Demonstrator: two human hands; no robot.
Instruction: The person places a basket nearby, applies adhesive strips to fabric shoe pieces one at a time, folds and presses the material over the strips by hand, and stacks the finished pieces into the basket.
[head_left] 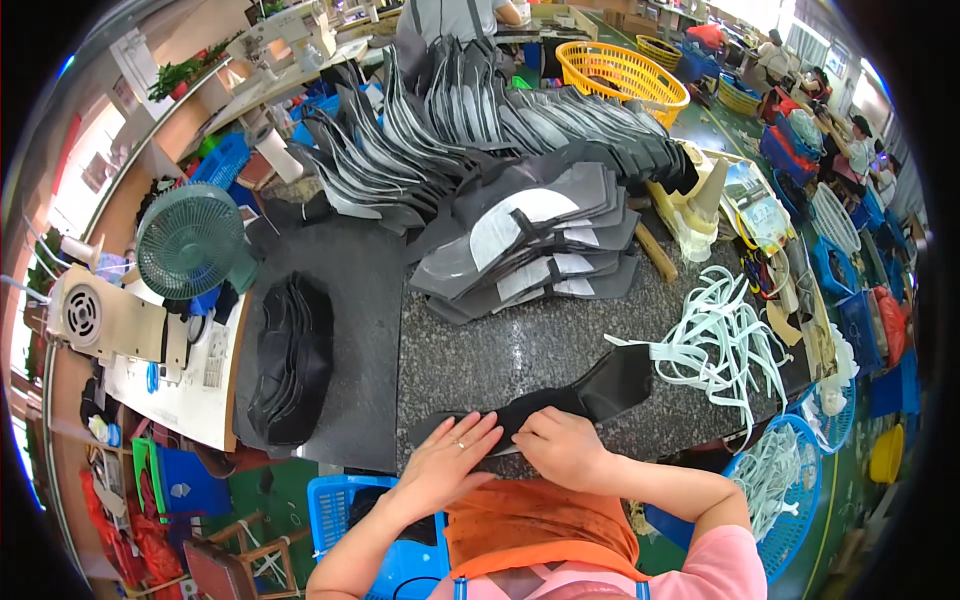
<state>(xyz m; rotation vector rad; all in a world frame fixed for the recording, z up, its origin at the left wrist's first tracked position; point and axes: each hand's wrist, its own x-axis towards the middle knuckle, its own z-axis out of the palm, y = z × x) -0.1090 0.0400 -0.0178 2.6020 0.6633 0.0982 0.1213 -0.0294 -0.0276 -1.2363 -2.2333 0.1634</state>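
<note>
A long black shaped panel [610, 383] lies across the near edge of the speckled stone worktop [480, 365]. My left hand [448, 462], a ring on one finger, rests flat on the panel's left end with its fingers stretched out. Close beside it, my right hand [560, 447] has its fingers curled and pressed together at the panel's near edge. A thin pale edge shows between the hands; what exactly the right fingertips pinch is partly hidden. The panel's right end touches a tangled heap of pale mint strips [715, 335].
Stacked grey-black panels [540, 230] with white patches stand behind my hands, with curved rows [400, 150] farther back. Several black pieces [292, 360] lie left, near a green fan [190, 240]. A wooden-handled tool [655, 250] and cone [708, 190] sit right. Blue baskets [815, 500] stand below.
</note>
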